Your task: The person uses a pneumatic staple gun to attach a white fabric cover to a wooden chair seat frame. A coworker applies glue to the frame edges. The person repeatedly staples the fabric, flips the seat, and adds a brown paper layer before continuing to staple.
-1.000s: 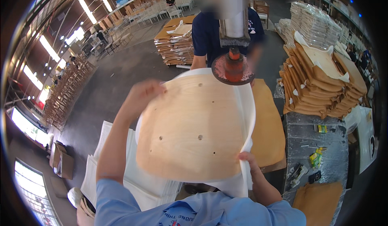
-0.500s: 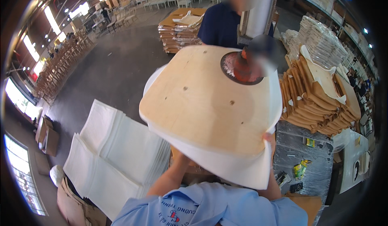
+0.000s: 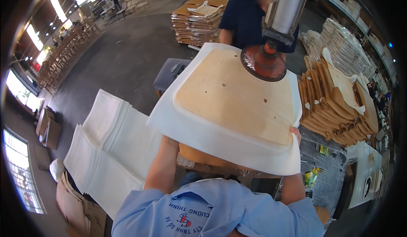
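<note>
A pale plywood chair-seat panel (image 3: 237,97) with small holes and rounded corners lies on a white padding sheet (image 3: 229,154). The sheet sticks out past the panel at the left and near edges. My right hand (image 3: 296,133) is closed on the sheet's right edge, its fingertips up beside the panel. My left forearm (image 3: 162,165) reaches under the sheet's near left side, which hides the left hand's fingers. Over the panel's far right part is a round red-and-black press head (image 3: 265,64), fixed under a metal column (image 3: 288,8). Whether it touches the panel I cannot tell.
White sheets (image 3: 108,148) are piled at my left. Brown padded pieces (image 3: 330,105) are stacked at right, beside a dark worktable (image 3: 326,182) holding yellow-green packets (image 3: 313,176). Across stands a co-worker in a dark shirt (image 3: 241,18). A grey-topped stool (image 3: 166,73) stands beyond the sheet.
More of the white sheet now shows around the panel's left and near sides. The sheet's near right corner has drawn up, and a grey stool has come into sight.
</note>
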Demonstrator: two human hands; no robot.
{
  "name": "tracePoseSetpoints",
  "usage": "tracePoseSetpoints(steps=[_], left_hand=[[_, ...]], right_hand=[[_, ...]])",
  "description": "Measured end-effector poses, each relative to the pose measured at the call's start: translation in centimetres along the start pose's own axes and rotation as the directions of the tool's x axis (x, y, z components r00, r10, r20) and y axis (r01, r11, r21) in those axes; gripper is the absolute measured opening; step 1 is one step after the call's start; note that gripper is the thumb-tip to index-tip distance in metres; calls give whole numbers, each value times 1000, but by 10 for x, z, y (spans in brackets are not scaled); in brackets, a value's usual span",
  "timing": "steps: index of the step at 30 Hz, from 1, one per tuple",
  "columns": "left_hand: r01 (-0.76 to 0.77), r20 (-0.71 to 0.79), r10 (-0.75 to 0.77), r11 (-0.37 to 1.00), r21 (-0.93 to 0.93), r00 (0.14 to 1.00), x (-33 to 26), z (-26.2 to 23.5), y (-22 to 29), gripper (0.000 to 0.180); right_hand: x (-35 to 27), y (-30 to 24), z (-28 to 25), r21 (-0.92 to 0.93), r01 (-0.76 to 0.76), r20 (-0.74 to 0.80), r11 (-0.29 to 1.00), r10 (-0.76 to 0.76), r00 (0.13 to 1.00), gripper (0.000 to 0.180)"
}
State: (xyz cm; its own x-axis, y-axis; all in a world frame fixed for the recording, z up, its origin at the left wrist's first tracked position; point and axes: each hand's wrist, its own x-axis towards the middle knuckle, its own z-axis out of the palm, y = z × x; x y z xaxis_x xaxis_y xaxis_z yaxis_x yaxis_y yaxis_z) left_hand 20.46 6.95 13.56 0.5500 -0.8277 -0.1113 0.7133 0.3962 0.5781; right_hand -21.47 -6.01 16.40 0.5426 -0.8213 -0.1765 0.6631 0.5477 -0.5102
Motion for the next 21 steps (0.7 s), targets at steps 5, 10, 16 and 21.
tracePoseSetpoints(steps=[5,10,16,21], left_hand=[[154,86,-150,987,-38,985,1,-3,2,65],[349,28,-361,915,201,932,-5,-27,17,61],[497,-162,-493,687,531,855,-11,-51,-3,50],[480,-143,-497,661,577,856,-17,-76,-19,56]], right_hand=[[-7,-37,-48,-331,-197,-333,923,82,940,67],[-23,-1,-68,-568,-175,-432,804,-110,895,53],[-31,4,-93,-677,-167,-470,717,-247,847,52],[-30,10,-101,-765,-207,-462,609,-295,836,63]])
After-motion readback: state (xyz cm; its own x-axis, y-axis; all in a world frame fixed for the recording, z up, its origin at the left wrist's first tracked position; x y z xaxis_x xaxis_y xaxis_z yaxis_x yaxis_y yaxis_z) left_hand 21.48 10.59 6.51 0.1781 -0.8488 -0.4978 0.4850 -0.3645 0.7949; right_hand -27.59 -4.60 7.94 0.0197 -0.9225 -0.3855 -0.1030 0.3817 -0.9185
